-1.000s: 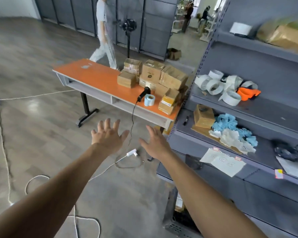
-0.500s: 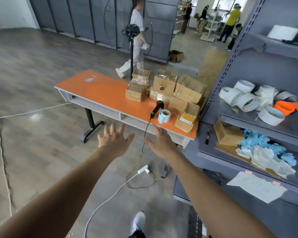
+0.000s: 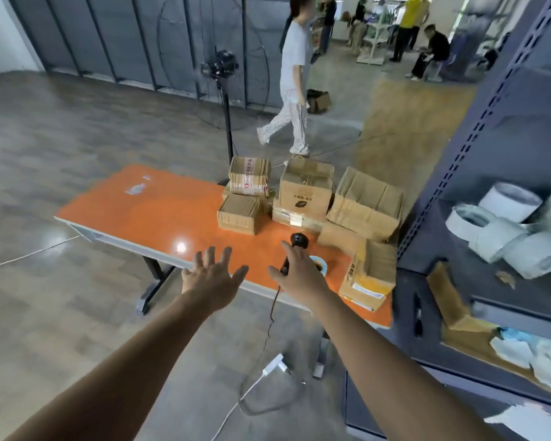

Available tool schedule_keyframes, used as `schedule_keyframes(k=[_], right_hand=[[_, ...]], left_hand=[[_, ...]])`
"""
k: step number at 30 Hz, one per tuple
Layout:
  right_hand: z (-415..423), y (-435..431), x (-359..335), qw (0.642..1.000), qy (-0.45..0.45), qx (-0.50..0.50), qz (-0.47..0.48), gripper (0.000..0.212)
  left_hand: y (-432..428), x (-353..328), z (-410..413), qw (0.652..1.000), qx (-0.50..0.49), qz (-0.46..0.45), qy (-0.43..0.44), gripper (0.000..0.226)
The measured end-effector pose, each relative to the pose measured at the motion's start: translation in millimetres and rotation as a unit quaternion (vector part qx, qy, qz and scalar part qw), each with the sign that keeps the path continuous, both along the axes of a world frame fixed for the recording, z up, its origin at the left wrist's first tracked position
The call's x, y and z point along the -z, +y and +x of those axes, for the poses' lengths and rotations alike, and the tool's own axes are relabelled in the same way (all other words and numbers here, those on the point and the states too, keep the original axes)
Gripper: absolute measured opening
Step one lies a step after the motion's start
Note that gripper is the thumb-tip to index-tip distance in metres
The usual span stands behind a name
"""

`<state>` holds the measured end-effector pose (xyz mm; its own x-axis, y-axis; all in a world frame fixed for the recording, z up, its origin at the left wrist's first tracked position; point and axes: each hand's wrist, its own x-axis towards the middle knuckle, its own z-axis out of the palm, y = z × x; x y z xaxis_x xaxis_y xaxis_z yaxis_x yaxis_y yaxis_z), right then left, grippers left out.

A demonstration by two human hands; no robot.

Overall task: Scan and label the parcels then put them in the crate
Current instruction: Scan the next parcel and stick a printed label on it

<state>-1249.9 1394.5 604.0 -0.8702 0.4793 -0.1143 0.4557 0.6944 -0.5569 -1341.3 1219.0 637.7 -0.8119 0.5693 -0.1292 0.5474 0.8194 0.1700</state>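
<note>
Reaching forward over the near edge of the orange counter (image 3: 159, 205), the left hand (image 3: 213, 278) has its fingers spread wide and holds nothing. The right hand (image 3: 301, 273) covers the scanner (image 3: 299, 240), fingers fairly straight; whether they touch it, I cannot tell. A label roll (image 3: 322, 265) sits just right of the scanner. The parcels (image 3: 306, 192) are piled beyond the scanner.

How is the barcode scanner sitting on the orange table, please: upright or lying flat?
Upright: the scanner stands head-up on the table; the right hand hides its base.
</note>
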Motion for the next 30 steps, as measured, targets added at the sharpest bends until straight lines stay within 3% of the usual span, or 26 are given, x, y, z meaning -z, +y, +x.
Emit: schedule_keyframes(k=[14,22,30], right_hand=[[-141,46,31,0.995,-0.064,0.073,-0.01,0.073],[-251,34,54,0.966,-0.072,0.201,-0.144,0.077],[-307,54,87,0.93,-0.086,0.305,-0.188,0.072]], left_hand=[[82,45,-179,0.996,0.081,0.002,-0.042,0.069],[97,83,-300,0.978,0.062,0.073,-0.184,0.07],[132,128,-362,0.932,0.017,0.117,-0.342,0.077]])
